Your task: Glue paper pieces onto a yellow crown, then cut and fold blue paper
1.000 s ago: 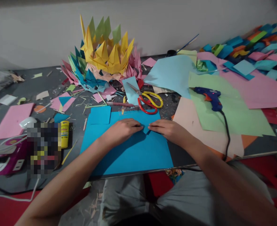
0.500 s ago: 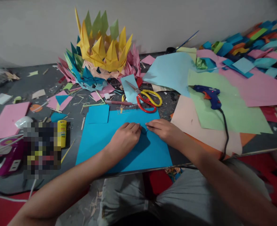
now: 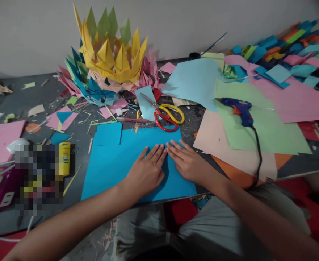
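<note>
A large blue sheet [image 3: 107,174] lies on the dark table under both hands. My left hand [image 3: 147,168] rests flat on it, palm down, its fingers spread. Beside it, my right hand [image 3: 185,161] is also palm down with fingers stretched, the fingertips of the two hands almost touching. Whether anything small lies beneath the fingers cannot be seen. On the sheet's upper left corner sits a smaller blue square [image 3: 109,133]. Scissors [image 3: 166,115] with one red and one yellow handle lie just beyond the sheet's top edge.
Folded paper points form a yellow, green, blue and pink piece [image 3: 107,65] at the back. To the right, a blue glue gun [image 3: 240,108] lies on green sheets [image 3: 270,134]. A yellow glue stick [image 3: 64,158] is at left. Paper scraps and coloured strips [image 3: 273,45] surround the area.
The fingers of both hands, pinched together before, are now stretched out flat on the blue sheet. The view has shifted slightly.
</note>
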